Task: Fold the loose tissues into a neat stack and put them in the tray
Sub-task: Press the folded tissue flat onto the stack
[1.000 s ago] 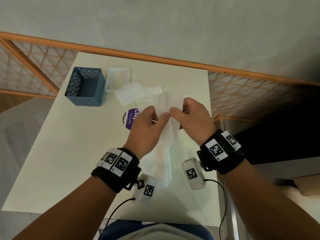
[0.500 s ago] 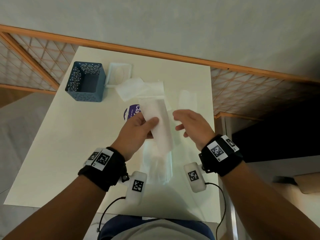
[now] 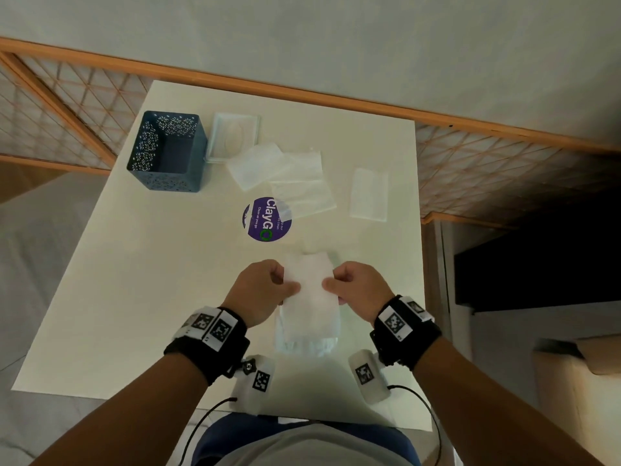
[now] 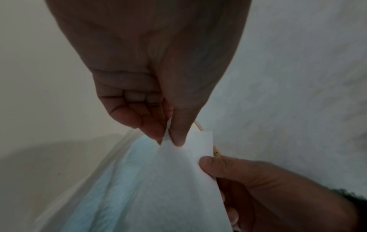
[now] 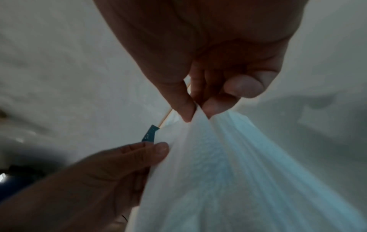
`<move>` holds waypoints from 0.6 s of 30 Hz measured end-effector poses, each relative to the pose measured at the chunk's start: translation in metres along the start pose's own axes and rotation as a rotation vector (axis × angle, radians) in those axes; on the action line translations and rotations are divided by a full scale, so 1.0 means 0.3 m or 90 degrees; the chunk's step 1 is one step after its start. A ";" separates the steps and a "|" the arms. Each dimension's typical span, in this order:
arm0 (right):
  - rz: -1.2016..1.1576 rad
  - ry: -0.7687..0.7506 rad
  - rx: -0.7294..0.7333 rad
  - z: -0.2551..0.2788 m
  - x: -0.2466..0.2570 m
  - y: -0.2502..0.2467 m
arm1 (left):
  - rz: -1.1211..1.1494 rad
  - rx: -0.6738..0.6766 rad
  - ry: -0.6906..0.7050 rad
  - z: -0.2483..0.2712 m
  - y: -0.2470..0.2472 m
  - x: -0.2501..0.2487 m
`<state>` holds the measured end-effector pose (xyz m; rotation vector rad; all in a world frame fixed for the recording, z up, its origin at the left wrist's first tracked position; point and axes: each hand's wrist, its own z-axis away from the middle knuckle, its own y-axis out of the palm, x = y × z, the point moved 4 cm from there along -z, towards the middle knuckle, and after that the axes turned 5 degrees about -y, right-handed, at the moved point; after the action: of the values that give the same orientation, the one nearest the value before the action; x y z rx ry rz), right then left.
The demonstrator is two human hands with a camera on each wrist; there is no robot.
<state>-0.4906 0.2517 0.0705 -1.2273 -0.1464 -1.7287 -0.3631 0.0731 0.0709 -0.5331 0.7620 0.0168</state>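
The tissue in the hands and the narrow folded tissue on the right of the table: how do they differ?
The held tissue is off the table, pinched at its sides by the left hand and right hand; the folded tissue lies flat and untouched. The held tissue hangs loose with rumpled lower layers; the folded tissue is a tidy narrow rectangle. The held tissue is near the person; the folded tissue is farther, toward the right edge. Both are white.

**Soft, dim indoor light; wide-angle bending and close-up blur**

The head view is evenly but dimly lit, and the white table (image 3: pixel 141 297) is its brightest surface. The far right corner sinks into deep shadow. Straight lines bow toward the edges, as with the orange rail (image 3: pixel 302 92). Both wrist views are darker, grainy and soft, with the palms nearest the lens shadowed and blurred. The held tissue (image 4: pixel 168 188) takes a bluish cast.
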 end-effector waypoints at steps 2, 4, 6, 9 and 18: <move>0.047 0.006 -0.008 -0.010 -0.018 0.021 | -0.032 -0.020 -0.018 -0.001 0.017 0.021; 0.081 0.020 -0.009 -0.016 -0.034 0.040 | -0.065 -0.043 -0.020 0.006 0.028 0.028; 0.111 0.031 -0.004 -0.023 -0.051 0.056 | -0.085 -0.057 -0.017 0.007 0.038 0.034; 0.146 0.048 0.023 -0.038 -0.067 0.053 | -0.090 -0.056 -0.034 -0.006 0.052 0.051; 0.156 0.092 -0.107 -0.330 -0.032 -0.232 | -0.106 -0.064 -0.032 -0.011 0.052 0.046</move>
<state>-0.6080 0.2367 0.0434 -1.1808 0.2304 -1.6305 -0.3583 0.0827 0.0528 -0.6883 0.6687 -0.0862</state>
